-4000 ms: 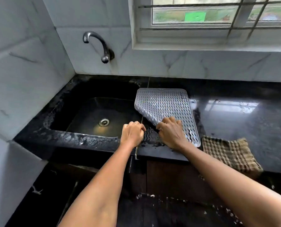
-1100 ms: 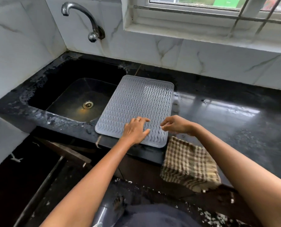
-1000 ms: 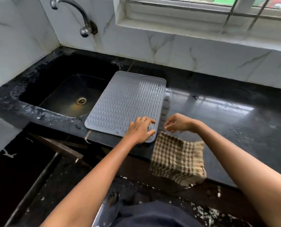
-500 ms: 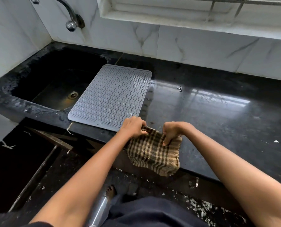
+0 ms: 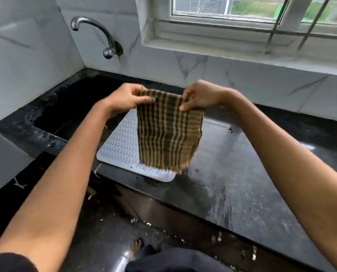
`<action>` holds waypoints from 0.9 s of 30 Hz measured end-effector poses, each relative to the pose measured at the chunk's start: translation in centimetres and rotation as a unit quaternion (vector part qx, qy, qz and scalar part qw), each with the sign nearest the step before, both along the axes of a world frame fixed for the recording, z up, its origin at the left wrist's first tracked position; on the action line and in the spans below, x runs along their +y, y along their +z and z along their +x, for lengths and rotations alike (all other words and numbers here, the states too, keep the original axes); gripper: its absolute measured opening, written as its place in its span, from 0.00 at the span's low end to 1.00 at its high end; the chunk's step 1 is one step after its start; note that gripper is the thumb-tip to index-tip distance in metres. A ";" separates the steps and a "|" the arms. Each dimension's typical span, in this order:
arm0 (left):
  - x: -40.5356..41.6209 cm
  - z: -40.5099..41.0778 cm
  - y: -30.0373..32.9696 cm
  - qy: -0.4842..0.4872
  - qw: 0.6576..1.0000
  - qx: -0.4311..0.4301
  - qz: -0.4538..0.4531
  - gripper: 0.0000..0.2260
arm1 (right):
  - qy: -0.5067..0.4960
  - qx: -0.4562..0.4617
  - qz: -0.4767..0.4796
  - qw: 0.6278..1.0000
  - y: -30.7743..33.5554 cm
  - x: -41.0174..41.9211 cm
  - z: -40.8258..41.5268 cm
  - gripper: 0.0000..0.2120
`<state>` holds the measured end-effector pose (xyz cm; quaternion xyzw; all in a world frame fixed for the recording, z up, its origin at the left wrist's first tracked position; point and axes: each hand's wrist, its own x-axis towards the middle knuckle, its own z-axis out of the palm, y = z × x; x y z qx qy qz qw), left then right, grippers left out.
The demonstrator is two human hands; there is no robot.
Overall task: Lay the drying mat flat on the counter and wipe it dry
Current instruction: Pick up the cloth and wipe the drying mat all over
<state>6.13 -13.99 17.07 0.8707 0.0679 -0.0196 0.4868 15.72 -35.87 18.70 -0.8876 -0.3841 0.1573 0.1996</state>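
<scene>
The drying mat (image 5: 122,146) is lying flat on the black counter (image 5: 232,173), its left edge at the sink (image 5: 65,107) and its near edge close to the counter front; laying flat appears complete. Both hands are holding a brown checked cloth (image 5: 167,134) raised above the mat. The left hand (image 5: 126,99) is pinching the cloth's upper left corner; the right hand (image 5: 201,95) is pinching the upper right corner. The cloth is hanging open and vertical between them, probably being spread out for a broad wiping face.

Compared with half a second earlier, the cloth is no longer bunched at the near counter edge to the right of the mat; it is now lifted and opened. The mat is remaining where it was. Wiping is not yet begun.
</scene>
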 end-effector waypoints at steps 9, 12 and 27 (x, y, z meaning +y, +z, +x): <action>8.6 3.9 -5.1 0.012 0.995 -0.053 0.089 0.05 | -0.057 -0.064 0.019 0.996 -3.9 7.7 1.7 0.07; 10.3 4.0 -11.0 -0.064 0.984 0.068 0.150 0.08 | -0.046 -0.006 -0.112 0.993 -9.5 9.5 1.4 0.08; 11.1 12.2 -15.1 0.080 0.974 -0.063 0.204 0.10 | -0.316 -0.006 -0.025 0.948 -13.3 12.3 9.5 0.12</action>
